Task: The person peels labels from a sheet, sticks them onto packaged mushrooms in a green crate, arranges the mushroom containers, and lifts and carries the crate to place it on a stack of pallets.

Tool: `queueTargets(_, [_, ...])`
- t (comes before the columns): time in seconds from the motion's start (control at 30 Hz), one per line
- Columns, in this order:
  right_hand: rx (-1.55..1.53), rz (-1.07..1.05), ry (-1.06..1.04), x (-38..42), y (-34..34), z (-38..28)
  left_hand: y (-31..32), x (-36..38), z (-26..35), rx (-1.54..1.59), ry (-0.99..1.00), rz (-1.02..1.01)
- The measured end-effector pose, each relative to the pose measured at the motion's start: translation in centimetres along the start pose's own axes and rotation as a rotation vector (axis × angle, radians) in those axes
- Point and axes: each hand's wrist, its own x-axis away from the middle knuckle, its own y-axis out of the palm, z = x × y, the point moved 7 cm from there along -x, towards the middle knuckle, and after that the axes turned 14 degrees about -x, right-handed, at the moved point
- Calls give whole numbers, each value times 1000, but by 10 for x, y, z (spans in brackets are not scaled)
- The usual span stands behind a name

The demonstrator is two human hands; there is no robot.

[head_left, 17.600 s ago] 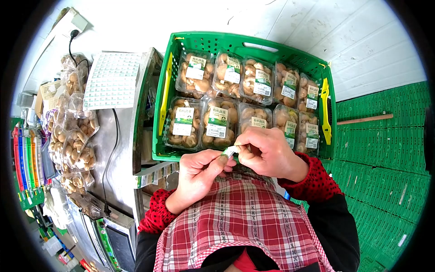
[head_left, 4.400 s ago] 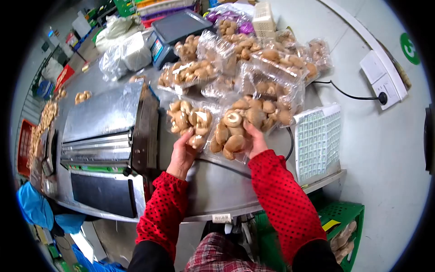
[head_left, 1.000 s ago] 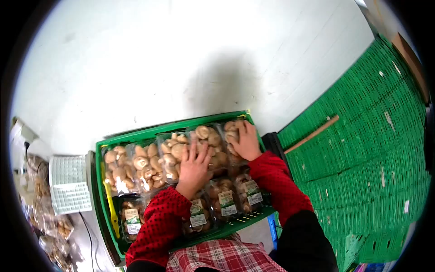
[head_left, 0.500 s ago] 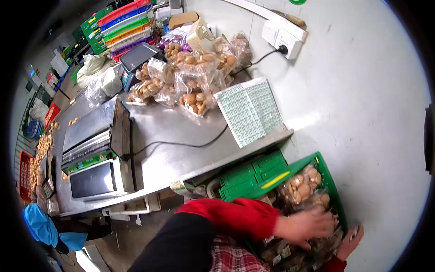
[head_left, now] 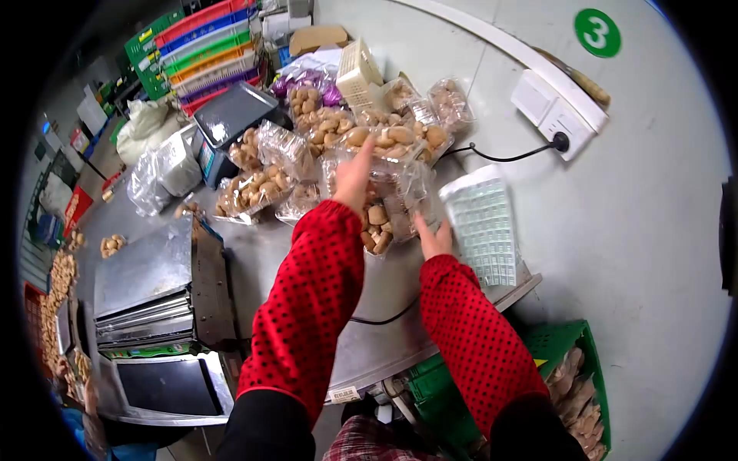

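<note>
My left hand (head_left: pixel 354 175) reaches out over a heap of film-wrapped mushroom packs (head_left: pixel 388 138) on the steel table (head_left: pixel 384 300), fingers stretched and resting on the top of one pack. My right hand (head_left: pixel 433 240) is lower and to the right, fingers apart, touching the edge of a wrapped mushroom pack (head_left: pixel 378 229) at the front of the heap. Neither hand has closed around anything. Both arms wear red dotted sleeves.
A sheet of labels (head_left: pixel 483 230) lies right of my right hand. A scale (head_left: pixel 231 115) and a wrapping machine (head_left: pixel 154 292) stand to the left. A green crate (head_left: pixel 573 338) with labelled packs sits on the floor at lower right. A wall socket (head_left: pixel 553 115) feeds a black cable.
Half a second ago both hands were down on the packs in the green crate. They have since come up empty and reached to the heap on the table.
</note>
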Motion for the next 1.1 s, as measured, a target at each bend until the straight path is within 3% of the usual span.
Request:
queueTargets(0.03, [26,-5,1,-8,7,-7,15,-44,-11,24,62,17])
queueTargets(0.07, [229,-151,-123,-16,22,-20,24,-61,-16,112,88,18])
queueTargets(0.1, [426,-297,-243,-20,37,-26,20,-40,-11,258,74,-10])
queueTargets(0.13, [558,-262,-296,-21,44,-25,14,-17,-4,392,60,-37])
queueTargets(0.17, [555,-260,-299,-18,46,-27,9,-25,-17,335,-18,2])
queueTargets(0.2, [550,-259,-302,-16,45,-30,1,-8,-16,407,75,-154])
queueTargets(0.27, [570,-368,-253,15,38,-56,-33,13,-37,386,78,-161])
queueTargets(0.3, [516,-496,-121,37,34,-53,-48,6,-64,400,29,-188])
queueTargets(0.33, [347,-567,-204,53,28,-29,-68,15,-79,370,38,-223])
queueTargets(0.4, [-87,-709,150,90,16,-10,-101,38,-99,414,83,-252])
queueTargets(0.43, [-312,-665,457,94,5,15,-113,46,-109,468,67,-351])
queueTargets(0.5, [-734,-540,943,99,-27,30,-151,50,-130,404,102,-273])
queueTargets(0.53, [-738,-541,947,101,-31,29,-164,57,-127,347,149,-221])
queueTargets(0.6, [-252,-461,736,100,-52,37,-178,74,-120,114,195,-146])
queueTargets(0.63, [-131,-517,439,107,-40,28,-181,75,-132,30,145,-162])
queueTargets(0.67, [-129,-526,454,123,-27,34,-184,78,-144,26,130,-154])
queueTargets(0.73, [251,-601,-39,151,12,0,-197,81,-170,230,81,-107])
queueTargets(0.77, [238,-607,-40,152,28,2,-209,81,-181,205,76,-46])
queueTargets(0.83, [191,-336,-125,118,46,4,-227,102,-171,160,91,77])
queueTargets(0.9, [-11,-55,256,61,56,57,-236,129,-156,192,109,83])
queueTargets(1.0, [38,-67,398,19,74,90,-249,148,-188,-44,0,92])
queueTargets(1.1, [56,-39,177,34,67,48,-230,163,-213,-11,-5,-22])
